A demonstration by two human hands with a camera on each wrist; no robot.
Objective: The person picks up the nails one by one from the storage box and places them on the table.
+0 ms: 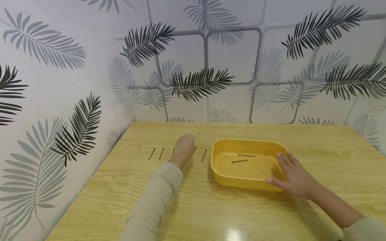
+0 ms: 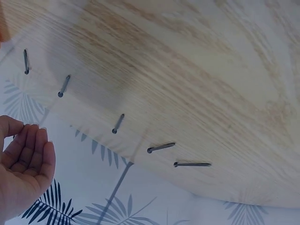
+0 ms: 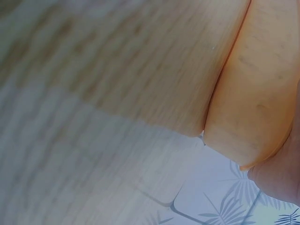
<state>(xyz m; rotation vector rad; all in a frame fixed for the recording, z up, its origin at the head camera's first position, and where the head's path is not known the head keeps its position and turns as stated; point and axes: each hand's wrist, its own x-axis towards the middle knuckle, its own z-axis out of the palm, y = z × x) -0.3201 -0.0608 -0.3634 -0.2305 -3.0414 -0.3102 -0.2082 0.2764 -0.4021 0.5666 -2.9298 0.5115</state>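
Note:
My left hand (image 1: 184, 147) pinches a nail (image 1: 197, 137), whose head end sticks out past the fingers toward the wall. In the left wrist view the same hand (image 2: 26, 157) has its fingers drawn together, and the pinched nail is hidden there. Several dark nails lie in a row on the table, one nail (image 1: 204, 155) between this hand and the yellow tray (image 1: 241, 182), others to its left, such as a nail (image 1: 152, 154). My right hand (image 1: 297, 177) rests on the tray's right end, fingers straight over the rim and thumb spread along the near side.
Inside the tray lie two nails, the farther nail (image 1: 246, 155) and the nearer nail (image 1: 240, 161). The wooden table (image 1: 211, 214) meets a leaf-patterned wall (image 1: 193, 103) at the back, with another wall at the left.

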